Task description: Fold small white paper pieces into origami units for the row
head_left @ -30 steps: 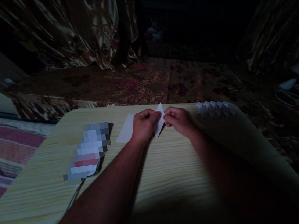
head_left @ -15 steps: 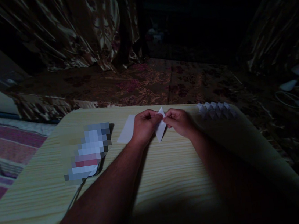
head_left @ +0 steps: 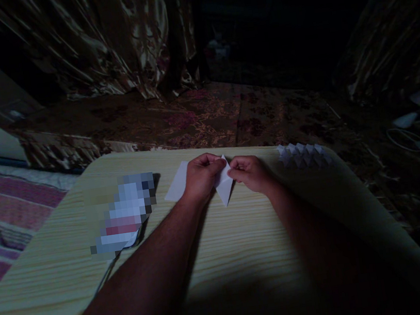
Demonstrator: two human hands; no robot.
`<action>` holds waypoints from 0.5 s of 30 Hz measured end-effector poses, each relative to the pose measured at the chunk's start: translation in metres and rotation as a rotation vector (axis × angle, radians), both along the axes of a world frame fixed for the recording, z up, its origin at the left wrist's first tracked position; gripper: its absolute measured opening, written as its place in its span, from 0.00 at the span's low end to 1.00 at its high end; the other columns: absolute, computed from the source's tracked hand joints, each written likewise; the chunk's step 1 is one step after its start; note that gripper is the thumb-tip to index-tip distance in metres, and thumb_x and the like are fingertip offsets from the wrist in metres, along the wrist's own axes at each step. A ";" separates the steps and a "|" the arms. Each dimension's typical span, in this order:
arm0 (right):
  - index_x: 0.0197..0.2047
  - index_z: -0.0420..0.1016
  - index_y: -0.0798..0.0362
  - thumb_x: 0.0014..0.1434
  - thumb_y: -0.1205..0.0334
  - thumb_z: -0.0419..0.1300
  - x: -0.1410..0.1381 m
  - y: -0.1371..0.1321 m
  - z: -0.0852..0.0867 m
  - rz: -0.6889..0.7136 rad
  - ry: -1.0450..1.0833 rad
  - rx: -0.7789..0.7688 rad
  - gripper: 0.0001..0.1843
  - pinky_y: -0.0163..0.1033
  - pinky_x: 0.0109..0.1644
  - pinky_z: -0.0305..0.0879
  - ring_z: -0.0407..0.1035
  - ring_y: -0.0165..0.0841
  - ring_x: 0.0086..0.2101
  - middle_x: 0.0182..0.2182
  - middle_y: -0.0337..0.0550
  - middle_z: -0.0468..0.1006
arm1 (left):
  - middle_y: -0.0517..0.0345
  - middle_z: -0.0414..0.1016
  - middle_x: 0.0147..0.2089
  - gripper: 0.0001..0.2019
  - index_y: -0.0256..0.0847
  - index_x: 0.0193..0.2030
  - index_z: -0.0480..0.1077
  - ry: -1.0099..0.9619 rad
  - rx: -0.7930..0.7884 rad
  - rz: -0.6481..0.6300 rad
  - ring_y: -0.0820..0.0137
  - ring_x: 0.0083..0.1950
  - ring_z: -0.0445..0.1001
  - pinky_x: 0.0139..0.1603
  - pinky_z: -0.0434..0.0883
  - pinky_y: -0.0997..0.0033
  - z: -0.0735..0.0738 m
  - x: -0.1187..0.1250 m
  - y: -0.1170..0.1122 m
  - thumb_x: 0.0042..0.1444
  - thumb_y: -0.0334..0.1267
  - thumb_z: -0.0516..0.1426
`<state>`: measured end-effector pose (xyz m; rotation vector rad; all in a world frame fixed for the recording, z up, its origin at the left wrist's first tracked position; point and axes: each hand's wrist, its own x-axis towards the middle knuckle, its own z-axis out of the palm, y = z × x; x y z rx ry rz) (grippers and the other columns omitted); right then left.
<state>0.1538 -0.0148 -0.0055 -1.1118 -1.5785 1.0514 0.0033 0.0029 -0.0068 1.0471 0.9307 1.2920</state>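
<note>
A small white folded paper piece [head_left: 225,187] is held between both hands above the far part of the pale wooden table [head_left: 216,261]. My left hand [head_left: 201,177] pinches its left side with curled fingers. My right hand [head_left: 249,172] pinches its upper right edge. The paper's pointed tip hangs down toward the table. A flat white paper sheet [head_left: 177,181] lies just left of my left hand. A row of several folded white paper pieces [head_left: 303,154] sits on the table to the right of my right hand.
A blurred-out object [head_left: 126,216] lies on the table's left half, with a thin cord running from it toward the near edge. A striped mat [head_left: 2,207] lies left of the table. Patterned dark fabric [head_left: 204,114] and curtains fill the dim background.
The folded paper has tilted and dropped a little, so less of it sticks up above the fingers and its lower point reaches further down. Both hands stayed nearly in place.
</note>
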 end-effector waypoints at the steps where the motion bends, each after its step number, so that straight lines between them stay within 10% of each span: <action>1: 0.24 0.68 0.54 0.49 0.63 0.60 0.000 0.000 0.000 0.004 -0.002 -0.002 0.06 0.31 0.25 0.53 0.60 0.24 0.21 0.20 0.32 0.66 | 0.61 0.71 0.22 0.11 0.36 0.27 0.72 0.003 0.002 0.008 0.76 0.20 0.65 0.21 0.59 0.76 -0.001 0.000 0.000 0.39 0.39 0.66; 15: 0.23 0.68 0.55 0.48 0.64 0.59 -0.002 -0.003 0.003 0.036 -0.102 0.024 0.05 0.31 0.26 0.52 0.58 0.24 0.23 0.20 0.32 0.64 | 0.63 0.67 0.22 0.06 0.38 0.27 0.69 -0.198 -0.007 0.087 0.78 0.22 0.63 0.24 0.60 0.76 0.004 -0.001 0.004 0.41 0.35 0.62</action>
